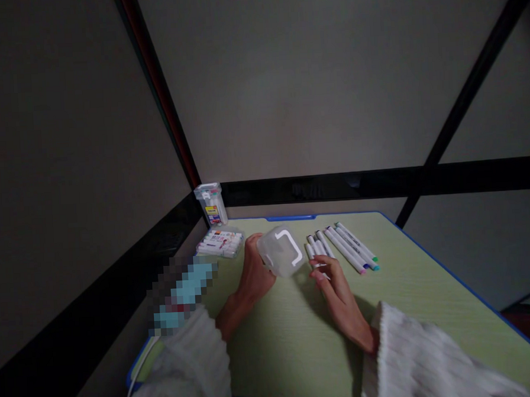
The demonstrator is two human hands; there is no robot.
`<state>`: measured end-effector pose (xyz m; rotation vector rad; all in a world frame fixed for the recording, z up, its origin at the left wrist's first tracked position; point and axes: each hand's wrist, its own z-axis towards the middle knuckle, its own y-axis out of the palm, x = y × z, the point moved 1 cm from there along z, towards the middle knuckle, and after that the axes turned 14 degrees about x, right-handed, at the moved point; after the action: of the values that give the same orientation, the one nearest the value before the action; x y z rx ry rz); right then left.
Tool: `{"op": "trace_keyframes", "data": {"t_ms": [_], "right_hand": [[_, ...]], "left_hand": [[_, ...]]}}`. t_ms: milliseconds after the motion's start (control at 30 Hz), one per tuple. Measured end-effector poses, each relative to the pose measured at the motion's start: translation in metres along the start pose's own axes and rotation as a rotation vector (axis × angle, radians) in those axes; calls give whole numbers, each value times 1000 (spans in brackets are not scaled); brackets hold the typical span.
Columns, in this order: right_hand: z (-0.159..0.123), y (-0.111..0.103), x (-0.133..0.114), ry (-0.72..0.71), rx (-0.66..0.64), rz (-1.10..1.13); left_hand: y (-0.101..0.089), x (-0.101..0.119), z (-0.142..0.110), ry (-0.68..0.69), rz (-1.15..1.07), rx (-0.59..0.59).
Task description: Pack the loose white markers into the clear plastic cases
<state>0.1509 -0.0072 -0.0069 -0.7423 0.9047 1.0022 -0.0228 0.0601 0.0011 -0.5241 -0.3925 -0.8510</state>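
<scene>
A clear plastic case (274,254) with a white carry handle is tilted above the table, gripped at its left side by my left hand (256,270). Several white markers (324,243) with dark ends lie side by side to the right of the case. My right hand (336,289) is at the near end of this group, its thumb and fingers closed around a white marker (310,251). The fingers partly cover that marker. To the right lies a second group of longer-looking white markers (354,247), with pink, blue, teal and green ends.
A pale green table (282,351) with a blue edge stands against the wall. At its back left are an upright marker case (212,206) and a flat pack of markers (220,242). A pixelated light-blue object (187,291) lies at the left, near a white cable (140,368).
</scene>
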Motion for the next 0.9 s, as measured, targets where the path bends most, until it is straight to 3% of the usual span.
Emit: {"op": "trace_keyframes", "data": {"t_ms": [167, 567, 900], "right_hand": [[-5, 3, 2, -40, -111, 83], [-11, 6, 9, -80, -320, 38], [-5, 8, 9, 24, -334, 72]], "left_hand": [[-3, -4, -10, 148, -21, -52], [-13, -2, -20, 345, 2, -273], [-11, -7, -21, 328, -24, -395]]}}
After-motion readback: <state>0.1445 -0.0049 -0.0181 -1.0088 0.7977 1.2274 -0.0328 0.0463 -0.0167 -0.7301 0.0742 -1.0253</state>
